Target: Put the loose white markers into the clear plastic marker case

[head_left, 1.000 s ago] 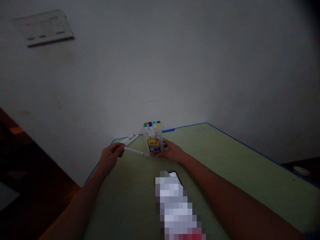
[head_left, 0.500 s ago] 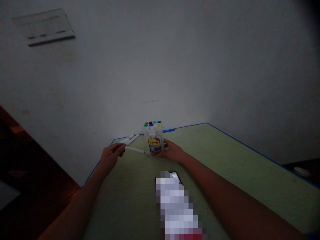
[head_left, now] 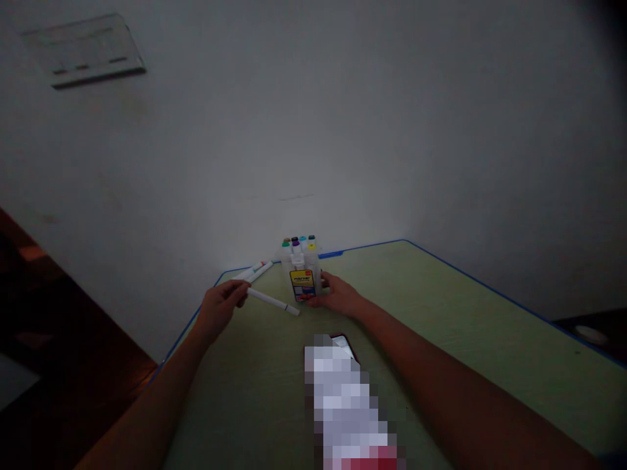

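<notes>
My left hand (head_left: 225, 303) pinches one end of a white marker (head_left: 272, 301), whose free end slants down to the right in front of a clear plastic marker case (head_left: 297, 262). That case stands upright near the wall, with several colour-capped markers in it and a yellow and blue label on its front. My right hand (head_left: 337, 295) grips the case's lower right side, its fingers partly hidden against it. Behind my left hand, two white markers (head_left: 258, 271) lie side by side on the table.
The green table (head_left: 421, 294) has a blue edge and meets a grey wall. Nearer to me lies a phone (head_left: 345, 346), mostly covered by a blurred patch. On the wall at upper left hangs a pale panel (head_left: 88, 49).
The free end of the marker in my left hand has swung down and slightly right, away from the case's base. My right hand stays on the case.
</notes>
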A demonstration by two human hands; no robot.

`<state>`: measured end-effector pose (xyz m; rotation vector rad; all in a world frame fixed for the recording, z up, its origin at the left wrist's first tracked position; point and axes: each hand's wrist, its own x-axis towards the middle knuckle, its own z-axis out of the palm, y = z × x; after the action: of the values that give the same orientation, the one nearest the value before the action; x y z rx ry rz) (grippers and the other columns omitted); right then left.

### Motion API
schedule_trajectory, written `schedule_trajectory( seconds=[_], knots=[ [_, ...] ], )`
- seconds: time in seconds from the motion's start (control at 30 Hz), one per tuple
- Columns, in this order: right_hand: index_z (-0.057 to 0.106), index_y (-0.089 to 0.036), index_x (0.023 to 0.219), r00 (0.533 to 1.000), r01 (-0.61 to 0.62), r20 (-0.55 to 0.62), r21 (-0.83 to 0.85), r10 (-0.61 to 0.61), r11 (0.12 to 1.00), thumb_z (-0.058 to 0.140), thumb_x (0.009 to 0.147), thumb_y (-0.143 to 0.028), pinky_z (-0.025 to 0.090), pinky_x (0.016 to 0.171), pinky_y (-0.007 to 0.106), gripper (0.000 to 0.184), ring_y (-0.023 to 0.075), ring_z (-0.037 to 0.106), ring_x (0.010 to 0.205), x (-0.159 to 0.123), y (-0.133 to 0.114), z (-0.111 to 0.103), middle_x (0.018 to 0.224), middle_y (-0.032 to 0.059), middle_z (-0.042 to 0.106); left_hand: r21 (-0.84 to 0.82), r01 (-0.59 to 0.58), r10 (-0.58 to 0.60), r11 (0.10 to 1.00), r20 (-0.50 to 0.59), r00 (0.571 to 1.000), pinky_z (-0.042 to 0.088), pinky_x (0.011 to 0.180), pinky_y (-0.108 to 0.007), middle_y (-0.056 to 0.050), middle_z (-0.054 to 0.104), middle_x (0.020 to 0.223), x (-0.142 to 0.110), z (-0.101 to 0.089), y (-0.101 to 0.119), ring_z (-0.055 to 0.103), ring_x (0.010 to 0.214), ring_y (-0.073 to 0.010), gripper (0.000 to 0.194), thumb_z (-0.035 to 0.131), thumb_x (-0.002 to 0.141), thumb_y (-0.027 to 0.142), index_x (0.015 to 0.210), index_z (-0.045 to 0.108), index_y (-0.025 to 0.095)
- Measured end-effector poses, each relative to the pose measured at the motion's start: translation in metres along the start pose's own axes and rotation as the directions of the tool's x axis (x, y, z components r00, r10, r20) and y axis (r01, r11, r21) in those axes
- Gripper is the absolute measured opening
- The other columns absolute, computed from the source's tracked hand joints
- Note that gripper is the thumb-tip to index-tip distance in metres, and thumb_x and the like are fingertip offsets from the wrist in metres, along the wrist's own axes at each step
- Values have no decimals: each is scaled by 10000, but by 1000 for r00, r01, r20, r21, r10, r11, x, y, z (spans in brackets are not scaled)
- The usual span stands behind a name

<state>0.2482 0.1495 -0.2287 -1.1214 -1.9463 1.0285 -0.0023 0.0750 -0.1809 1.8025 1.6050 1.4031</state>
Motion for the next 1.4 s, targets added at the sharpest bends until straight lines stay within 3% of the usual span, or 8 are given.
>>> schedule_trajectory(
  seconds=[0.13,0.4,0.63,0.93,1.4],
  knots=[
    [509,-230,1153,1000,-6,0,0,6,1000,755,558,-333,445,864,372,652,231,575,990,0,0,0,1069,47,625,38,-22,25,999,-72,997,338,511,-230,27,489,503,1,-4,-1,426,504,-104,287,568,713,406,746,631,129],
    [515,-236,1145,1000,1,2,5,-1,1000,757,560,-321,448,868,372,639,233,580,991,-1,-1,-1,1073,41,627,-60,18,-21,998,-51,998,357,520,-227,21,504,525,2,-2,-7,444,517,-102,289,586,709,401,766,622,120],
    [518,-227,1144,1000,7,0,0,-7,1000,759,568,-313,448,871,375,631,237,576,1006,-2,-5,-1,1087,60,626,51,-5,0,999,105,994,364,510,-230,12,534,563,-1,5,-4,453,524,-108,288,604,690,409,772,643,136],
    [506,-219,1154,1000,-3,-2,-32,2,999,747,565,-344,446,867,376,648,231,576,998,0,-1,-1,1087,56,619,11,14,-13,1000,-89,996,338,501,-227,24,497,507,1,-5,0,433,502,-104,301,579,691,415,748,636,125],
    [508,-214,1147,1000,-20,7,-33,21,999,744,571,-321,433,878,378,632,232,565,1012,-3,-6,-2,1108,59,608,-73,59,-61,996,-23,998,386,523,-240,11,521,554,2,-1,-9,463,526,-112,323,620,661,425,784,635,127]
  ],
)
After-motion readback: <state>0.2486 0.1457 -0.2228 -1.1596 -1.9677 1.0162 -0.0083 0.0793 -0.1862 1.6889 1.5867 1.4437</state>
